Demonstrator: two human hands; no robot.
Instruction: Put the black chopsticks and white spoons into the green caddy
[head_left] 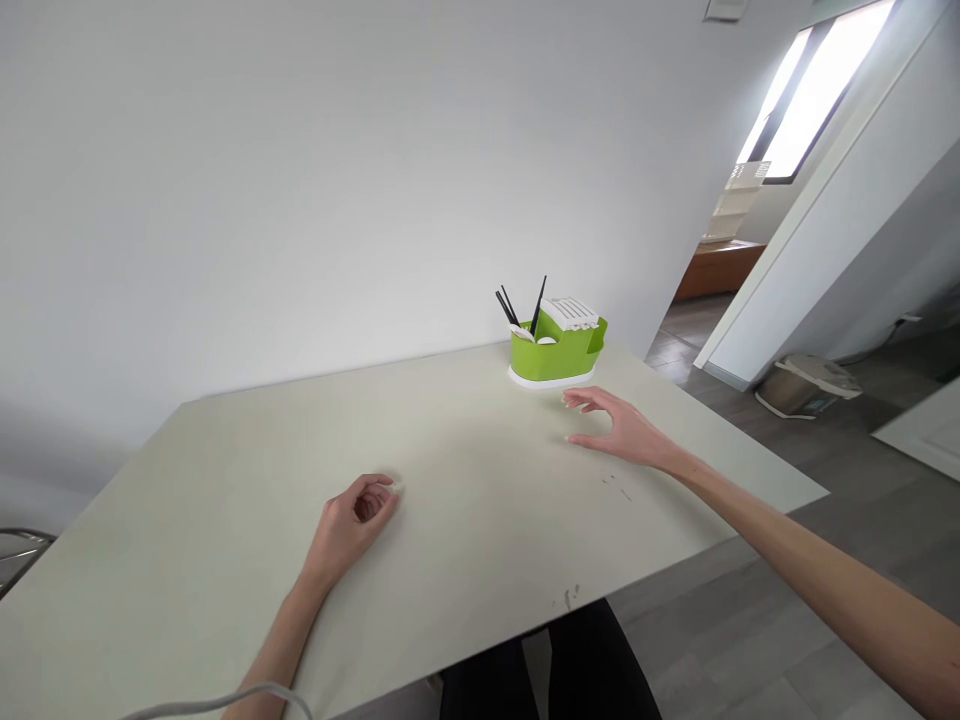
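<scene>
A bright green plastic cutlery holder (556,352) on a white base is being shown standing upright near the far edge of a pale beige rectangular tabletop (225,480), close to a plain white wall (300,150). Thin black sticks (511,306) and a white ribbed insert (570,311) are being held inside the holder. The right hand (619,428) is being stretched toward the holder, just in front of its white base, apart from it. Its fingers (581,400) are being held spread and open, with nothing gripped. The left hand (352,515) is being rested on the tabletop, well in front of the holder and to its left. Its fingers are being curled loosely inward; whether anything is pinched at the fingertips cannot be told.
</scene>
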